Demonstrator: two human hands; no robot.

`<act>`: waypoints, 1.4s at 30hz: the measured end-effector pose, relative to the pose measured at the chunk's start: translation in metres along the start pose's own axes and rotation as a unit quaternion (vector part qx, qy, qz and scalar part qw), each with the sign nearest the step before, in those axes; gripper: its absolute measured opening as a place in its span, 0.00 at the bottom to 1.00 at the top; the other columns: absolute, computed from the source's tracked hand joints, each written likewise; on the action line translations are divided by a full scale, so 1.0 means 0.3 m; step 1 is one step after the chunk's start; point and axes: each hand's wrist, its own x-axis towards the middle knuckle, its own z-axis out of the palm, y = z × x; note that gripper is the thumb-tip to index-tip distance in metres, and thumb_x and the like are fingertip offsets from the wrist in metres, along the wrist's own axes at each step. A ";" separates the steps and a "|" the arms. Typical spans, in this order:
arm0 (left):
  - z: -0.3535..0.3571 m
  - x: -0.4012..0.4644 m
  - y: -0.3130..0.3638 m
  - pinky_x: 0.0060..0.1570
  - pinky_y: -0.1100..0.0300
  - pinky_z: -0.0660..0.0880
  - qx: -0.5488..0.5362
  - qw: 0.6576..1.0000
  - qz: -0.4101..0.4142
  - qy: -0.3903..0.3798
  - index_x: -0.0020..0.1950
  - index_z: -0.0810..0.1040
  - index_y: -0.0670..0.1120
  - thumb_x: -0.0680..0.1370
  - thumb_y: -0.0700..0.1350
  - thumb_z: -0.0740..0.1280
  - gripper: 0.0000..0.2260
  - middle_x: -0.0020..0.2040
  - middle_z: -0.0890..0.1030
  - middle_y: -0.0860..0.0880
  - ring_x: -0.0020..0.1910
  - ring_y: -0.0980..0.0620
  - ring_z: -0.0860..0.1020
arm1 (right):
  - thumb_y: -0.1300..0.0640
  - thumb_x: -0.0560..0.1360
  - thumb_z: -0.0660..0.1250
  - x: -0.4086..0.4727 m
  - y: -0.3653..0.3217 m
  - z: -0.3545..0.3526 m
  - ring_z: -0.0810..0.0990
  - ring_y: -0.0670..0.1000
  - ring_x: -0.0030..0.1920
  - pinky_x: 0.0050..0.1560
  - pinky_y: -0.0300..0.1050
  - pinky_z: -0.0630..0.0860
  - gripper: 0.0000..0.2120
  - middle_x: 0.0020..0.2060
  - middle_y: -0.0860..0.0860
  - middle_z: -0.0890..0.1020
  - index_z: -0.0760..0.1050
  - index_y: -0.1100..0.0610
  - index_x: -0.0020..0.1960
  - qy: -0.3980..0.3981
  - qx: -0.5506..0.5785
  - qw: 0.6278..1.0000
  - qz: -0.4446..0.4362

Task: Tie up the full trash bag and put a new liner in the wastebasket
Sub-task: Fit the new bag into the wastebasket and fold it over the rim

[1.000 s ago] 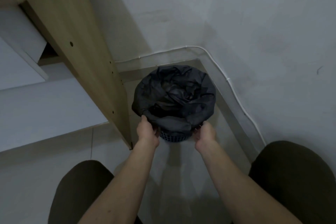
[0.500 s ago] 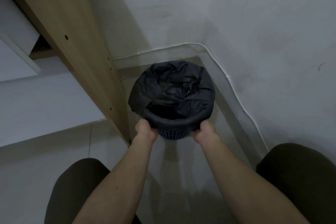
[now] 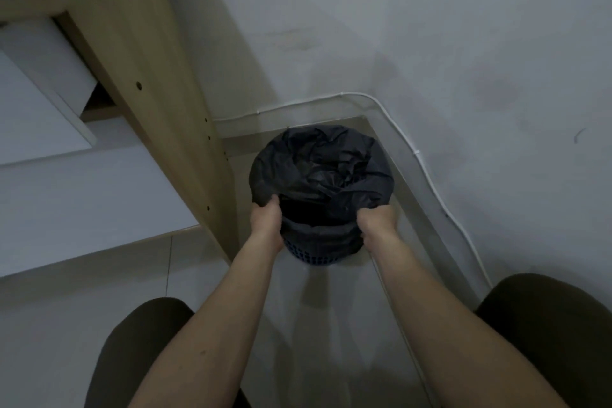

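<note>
Wastebasket (image 3: 313, 255) on floor in wall corner, beside wooden cabinet panel (image 3: 159, 103). Both hands now higher than second ago — left hand (image 3: 266, 217) and right hand (image 3: 377, 220) grip black bag (image 3: 323, 172) at rim, near edge lifted. Bag still inside, untied — freeing stage.

The liner (image 3: 323, 172) is thin black plastic, crinkled with a dull sheen. The wastebasket (image 3: 313, 257) is dark blue perforated plastic. The cabinet panel (image 3: 155, 83) is matt pale wood-grain laminate; the floor (image 3: 82, 301) is smooth, faintly glossy tile.
</note>
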 end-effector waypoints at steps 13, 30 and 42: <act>-0.031 0.020 -0.032 0.66 0.46 0.72 0.013 0.991 0.135 -0.015 0.77 0.63 0.52 0.83 0.39 0.60 0.22 0.67 0.75 0.47 0.63 0.45 0.75 | 0.64 0.78 0.65 -0.034 0.111 0.035 0.77 0.56 0.57 0.57 0.49 0.74 0.21 0.63 0.58 0.76 0.66 0.58 0.70 0.038 0.091 0.992 -0.078; -0.038 0.071 -0.058 0.67 0.45 0.70 0.101 0.974 0.131 0.154 0.74 0.66 0.45 0.84 0.55 0.55 0.22 0.69 0.73 0.42 0.66 0.39 0.73 | 0.57 0.78 0.70 -0.079 0.236 0.060 0.76 0.61 0.62 0.57 0.49 0.72 0.25 0.63 0.60 0.75 0.64 0.61 0.70 0.031 0.000 0.997 -0.068; -0.020 0.098 -0.042 0.65 0.44 0.72 0.125 0.964 0.207 0.111 0.71 0.68 0.49 0.85 0.51 0.54 0.16 0.64 0.76 0.46 0.61 0.43 0.76 | 0.41 0.82 0.51 -0.069 0.016 0.111 0.69 0.57 0.69 0.74 0.63 0.47 0.26 0.67 0.54 0.74 0.72 0.54 0.70 -0.106 -0.682 0.573 -0.442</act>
